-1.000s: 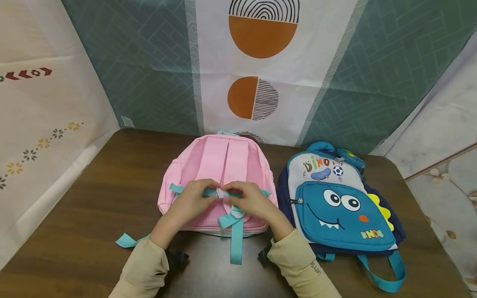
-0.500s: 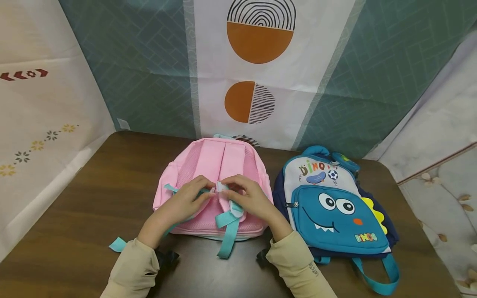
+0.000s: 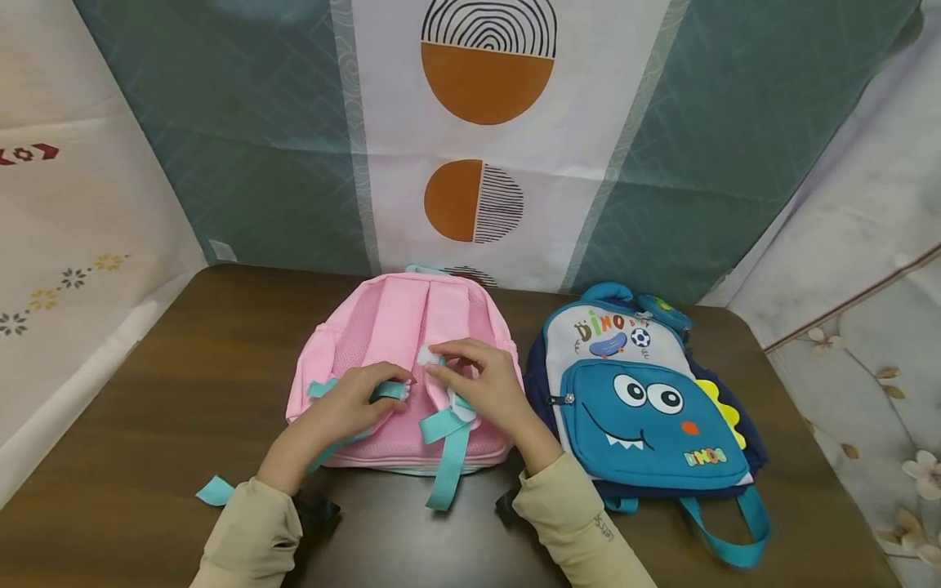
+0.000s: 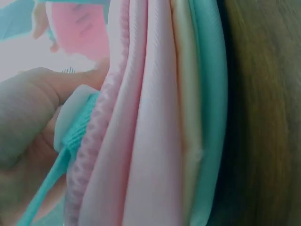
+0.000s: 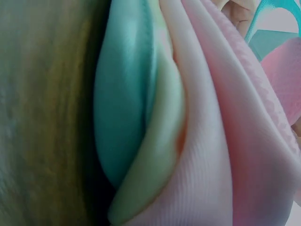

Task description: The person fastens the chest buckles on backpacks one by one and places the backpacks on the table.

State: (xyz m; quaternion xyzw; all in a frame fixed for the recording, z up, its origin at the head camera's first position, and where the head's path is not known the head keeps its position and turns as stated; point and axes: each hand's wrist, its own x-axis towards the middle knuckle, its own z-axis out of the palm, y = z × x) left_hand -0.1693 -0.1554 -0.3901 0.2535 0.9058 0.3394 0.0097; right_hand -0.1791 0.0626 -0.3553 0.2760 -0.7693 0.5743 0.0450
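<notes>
A pink backpack [image 3: 349,335] lies with its mesh back and two pink shoulder straps facing up. The left hand [image 3: 334,420] pinches the end of a teal strap [image 3: 390,389] over the bag's left half. Between its thumb and fingers, the right hand [image 3: 488,388] holds a small white clip [image 3: 427,356] on another teal strap. The two hands are a short distance apart. In the left wrist view, a white fitting [image 4: 68,115] with teal webbing shows in front of the left hand [image 4: 28,113]. Pink and teal fabric [image 5: 202,117] fills much of the right wrist view.
A blue dinosaur backpack [image 3: 654,425] lies on the brown table [image 3: 169,392] to the right of the pink one. Loose teal strap ends [image 3: 450,469] hang at the pink bag's front, and another teal end [image 3: 216,491] lies at the left. Patterned cloths [image 3: 474,98] stand behind.
The hands were together at the white clip; they have drawn apart, the left hand toward the left with its teal strap. The whole view has shifted slightly.
</notes>
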